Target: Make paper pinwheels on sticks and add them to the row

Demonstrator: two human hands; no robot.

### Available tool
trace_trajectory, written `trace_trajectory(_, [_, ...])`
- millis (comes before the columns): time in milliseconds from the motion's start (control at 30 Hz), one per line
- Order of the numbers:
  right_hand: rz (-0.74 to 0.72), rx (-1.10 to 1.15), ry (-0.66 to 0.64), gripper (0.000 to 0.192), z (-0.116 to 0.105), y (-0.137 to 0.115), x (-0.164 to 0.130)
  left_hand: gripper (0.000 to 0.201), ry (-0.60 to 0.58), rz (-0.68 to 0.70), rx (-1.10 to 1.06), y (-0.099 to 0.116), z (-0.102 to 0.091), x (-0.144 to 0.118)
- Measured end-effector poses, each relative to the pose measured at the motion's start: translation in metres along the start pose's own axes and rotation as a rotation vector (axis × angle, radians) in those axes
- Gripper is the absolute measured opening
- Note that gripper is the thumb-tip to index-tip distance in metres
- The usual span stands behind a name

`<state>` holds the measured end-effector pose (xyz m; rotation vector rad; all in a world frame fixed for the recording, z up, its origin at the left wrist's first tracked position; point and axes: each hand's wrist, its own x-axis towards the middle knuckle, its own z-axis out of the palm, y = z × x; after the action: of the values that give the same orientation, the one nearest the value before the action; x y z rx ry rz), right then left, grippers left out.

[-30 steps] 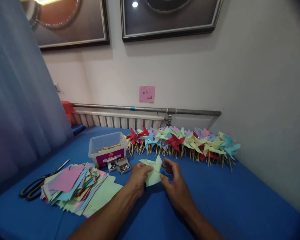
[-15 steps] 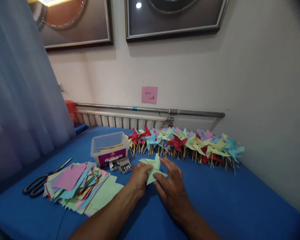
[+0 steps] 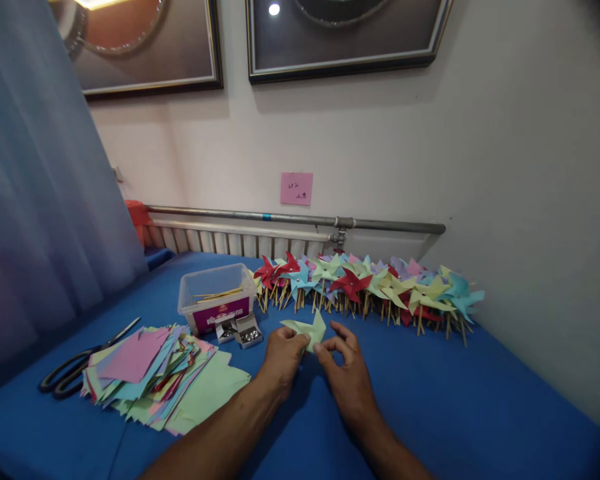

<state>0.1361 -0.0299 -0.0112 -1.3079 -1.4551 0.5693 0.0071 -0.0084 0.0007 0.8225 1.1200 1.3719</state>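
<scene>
A pale green paper pinwheel [image 3: 318, 329], its blades folded in, is held up over the blue cloth. My left hand [image 3: 283, 360] pinches it from the left, thumb on the front near the middle. At its lower right edge, the thumb and index finger of my right hand [image 3: 349, 373] close on the paper, while the other fingers curl loosely above. No stick shows on this pinwheel. Two small open boxes of metal pins [image 3: 249, 333] stand just beyond my left hand.
A clear plastic tub [image 3: 217, 293] holds thin sticks. Left of my forearm lies a pile of coloured paper sheets [image 3: 140, 357], with black-handled scissors [image 3: 75, 367] beside it. Many finished pinwheels on sticks [image 3: 353, 285] line the back, before a radiator [image 3: 220, 242] and wall.
The pinwheel has tilted, its front turning partly away. My right hand's fingers have moved from spread across its right side to the lower right edge. The view has shifted slightly.
</scene>
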Motion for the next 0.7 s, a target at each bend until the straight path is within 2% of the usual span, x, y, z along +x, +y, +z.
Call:
trace_trajectory(133, [0.112,0.053,-0.019,0.028,-0.0003,-0.0024,0.003,0.029,0.026,-0.004,0.036,0.0002,0.0009,-0.0006])
trace_trajectory(333, [0.183,0.063,-0.084,0.026,-0.0007,-0.0022,0.0058,0.024,0.038,-0.005,0.067,0.0047,0.0032,-0.0032])
trace_trajectory(533, [0.201,0.081,-0.085,0.025,0.0019,0.0059,0.0083,0.025,0.057,-0.029,0.076,0.0052,0.0042,-0.0052])
trace_trajectory(700, [0.182,0.115,-0.116,0.026,-0.0005,0.0029,0.01,0.026,0.046,-0.042,0.077,0.0052,0.0046,-0.006])
